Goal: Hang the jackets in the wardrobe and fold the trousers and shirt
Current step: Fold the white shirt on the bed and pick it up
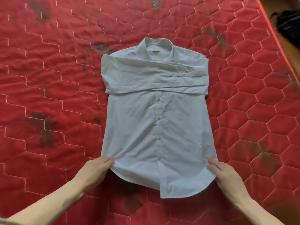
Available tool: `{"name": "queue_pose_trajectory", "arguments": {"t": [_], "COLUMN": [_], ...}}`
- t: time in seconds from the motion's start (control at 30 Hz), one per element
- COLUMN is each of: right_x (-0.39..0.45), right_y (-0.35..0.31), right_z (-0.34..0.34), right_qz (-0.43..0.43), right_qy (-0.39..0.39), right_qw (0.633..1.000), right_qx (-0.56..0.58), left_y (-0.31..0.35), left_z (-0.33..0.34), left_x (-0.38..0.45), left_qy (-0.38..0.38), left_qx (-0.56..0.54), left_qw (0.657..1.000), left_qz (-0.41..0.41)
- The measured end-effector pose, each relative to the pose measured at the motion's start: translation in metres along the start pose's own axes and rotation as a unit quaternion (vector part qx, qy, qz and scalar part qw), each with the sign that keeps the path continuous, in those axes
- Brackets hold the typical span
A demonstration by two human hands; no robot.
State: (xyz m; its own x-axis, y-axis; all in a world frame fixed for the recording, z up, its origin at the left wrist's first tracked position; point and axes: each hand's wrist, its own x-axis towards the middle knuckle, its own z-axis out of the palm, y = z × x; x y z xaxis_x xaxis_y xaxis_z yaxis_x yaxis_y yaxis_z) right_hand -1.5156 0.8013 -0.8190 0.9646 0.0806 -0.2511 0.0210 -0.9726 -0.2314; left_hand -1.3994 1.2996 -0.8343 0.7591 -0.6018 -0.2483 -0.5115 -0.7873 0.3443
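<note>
The left hand [95,172] pinches the lower left edge of the white shirt [158,127], its fingertips gathered on the cloth just above the curved hem, with small creases fanning out from the grip. The right hand [227,177] is at the lower right edge, its fingers laid long and nearly straight along the side of the fabric; whether the thumb is tucked under the cloth I cannot tell. Both forearms reach in from the bottom corners of the view.

The shirt lies front up and buttoned on a red quilted mattress [48,78], collar [156,46] pointing away from the person and the rounded tail nearest them. Both sleeves [146,75] are folded across the chest, one over the other, making a wide band below the collar; a buttoned cuff [184,75] shows on the right side of that band. A row of pale buttons runs down the placket below the sleeves.

The mattress has hexagonal stitching and is marked with dark blotches in several places. At the top right, past the mattress edge, lies a dark bundle [288,28] that is too blurred to identify.
</note>
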Motion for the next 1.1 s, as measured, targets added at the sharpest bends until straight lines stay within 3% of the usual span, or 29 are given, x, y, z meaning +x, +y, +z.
{"name": "queue_pose_trajectory", "arguments": {"t": [0.17,0.27,0.47,0.6,0.77,0.9,1.0,1.1], "right_x": [0.022,0.041,0.095,0.144,0.203,0.236,0.248,0.25], "right_y": [0.016,0.02,0.021,0.019,0.021,0.027,0.029,0.03], "right_z": [-0.031,-0.043,-0.062,-0.066,-0.064,-0.057,-0.05,-0.048], "right_qz": [0.111,0.132,0.165,0.251,0.299,0.283,0.293,0.306], "right_qy": [-0.069,-0.094,-0.046,0.052,0.126,0.099,0.094,0.158], "right_qw": [0.981,0.969,0.923,0.87,0.852,0.893,0.905,0.903], "right_qx": [0.14,0.186,0.346,0.422,0.41,0.335,0.292,0.256], "left_y": [-0.011,-0.019,-0.032,-0.041,-0.049,-0.053,-0.053,-0.057], "left_z": [-0.024,-0.036,-0.051,-0.059,-0.062,-0.061,-0.061,-0.067], "left_x": [0.015,0.026,0.056,0.083,0.119,0.156,0.18,0.196], "left_qy": [-0.037,-0.018,0.078,0.125,0.206,0.274,0.289,0.316], "left_qx": [-0.154,-0.207,-0.283,-0.324,-0.359,-0.361,-0.344,-0.333], "left_qw": [0.977,0.958,0.919,0.891,0.847,0.808,0.799,0.798], "left_qz": [-0.146,-0.199,-0.264,-0.292,-0.333,-0.376,-0.4,-0.392]}}
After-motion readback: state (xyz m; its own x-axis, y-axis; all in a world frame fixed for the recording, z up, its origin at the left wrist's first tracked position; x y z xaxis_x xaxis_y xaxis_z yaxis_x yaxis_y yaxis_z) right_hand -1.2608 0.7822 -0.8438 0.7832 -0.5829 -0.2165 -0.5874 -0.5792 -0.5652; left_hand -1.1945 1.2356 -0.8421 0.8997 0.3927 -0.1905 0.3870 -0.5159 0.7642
